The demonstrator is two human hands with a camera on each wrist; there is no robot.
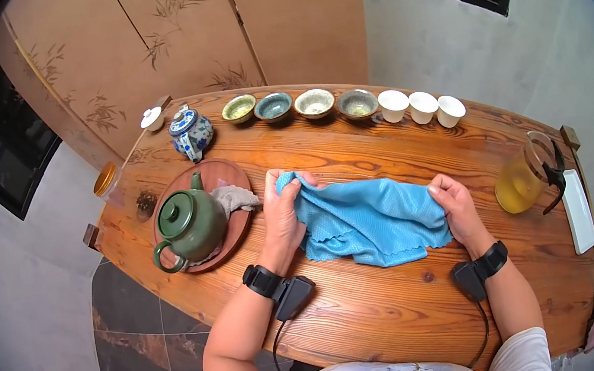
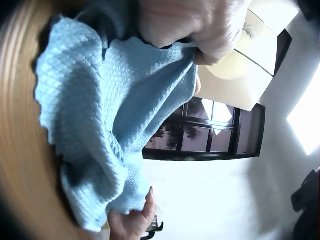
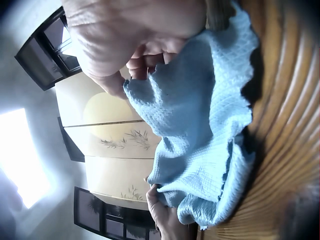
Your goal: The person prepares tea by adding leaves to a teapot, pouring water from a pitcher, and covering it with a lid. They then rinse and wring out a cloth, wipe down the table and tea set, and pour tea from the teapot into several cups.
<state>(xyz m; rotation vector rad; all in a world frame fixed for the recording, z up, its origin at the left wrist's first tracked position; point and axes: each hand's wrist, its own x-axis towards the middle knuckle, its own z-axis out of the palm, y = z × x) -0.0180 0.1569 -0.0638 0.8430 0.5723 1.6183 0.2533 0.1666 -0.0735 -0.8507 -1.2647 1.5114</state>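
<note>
A blue textured cloth (image 1: 372, 217) with a scalloped edge stretches between both hands, hanging in folds over the front of the wooden table. My left hand (image 1: 283, 210) grips its left upper corner, thumb over the fabric. At the other end, my right hand (image 1: 458, 209) pinches the right upper corner between thumb and fingers. In the right wrist view the cloth (image 3: 185, 115) drapes down from the right hand (image 3: 135, 40) close over the wood grain. The left wrist view shows its folds (image 2: 95, 115) below the left hand (image 2: 195, 25).
Left of the cloth, a green teapot (image 1: 192, 225) and a grey rag (image 1: 235, 198) sit on a round tray (image 1: 233, 170). Behind stand a blue-and-white teapot (image 1: 191, 132), several bowls (image 1: 315, 103) and white cups (image 1: 423, 107). A glass pitcher (image 1: 520, 182) and white tray (image 1: 578, 212) are right.
</note>
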